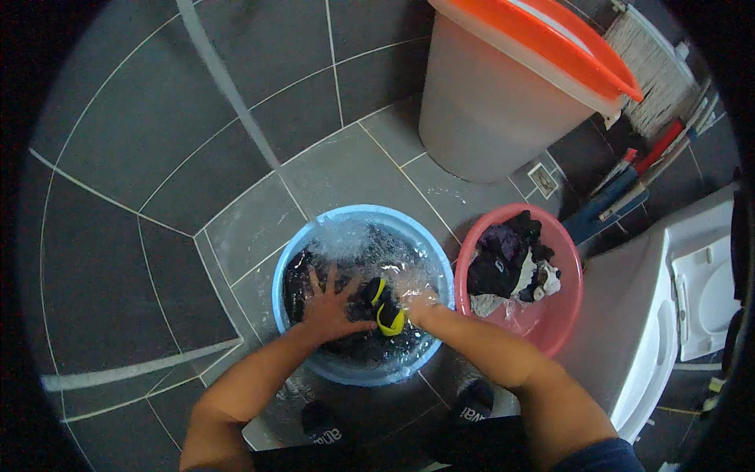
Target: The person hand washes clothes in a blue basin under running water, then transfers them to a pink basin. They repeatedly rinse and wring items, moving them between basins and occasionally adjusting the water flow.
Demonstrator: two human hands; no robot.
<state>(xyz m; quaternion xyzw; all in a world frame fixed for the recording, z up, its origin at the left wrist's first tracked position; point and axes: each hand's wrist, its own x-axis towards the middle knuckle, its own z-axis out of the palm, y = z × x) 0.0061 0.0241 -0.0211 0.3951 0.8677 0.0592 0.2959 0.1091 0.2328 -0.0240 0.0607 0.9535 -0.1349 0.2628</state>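
Note:
A light-blue plastic basin (pixel 357 377) on the floor holds water and dark laundry (pixel 365 351). My left hand (pixel 333 307) lies palm down over the dark cloth at the water's surface, fingers spread, gripping nothing. My right hand (pixel 419 304) reaches in at the basin's right side; splashing water covers its fingers, so a grip cannot be made out. Between my hands, a black piece of clothing with yellow bands (pixel 390 321) pokes above the water. A stream of water (pixel 236 106) falls from the upper left into the basin's far side, raising foam.
Touching the blue basin's right side is a pink basin (pixel 566 312) with wet dark and white clothes (pixel 501 265). Behind stands a large translucent bucket (pixel 495 112) under an orange basin (pixel 625 82). A white toilet (pixel 637 307), brushes (pixel 655 76) and a floor drain (pixel 542 180) are at right.

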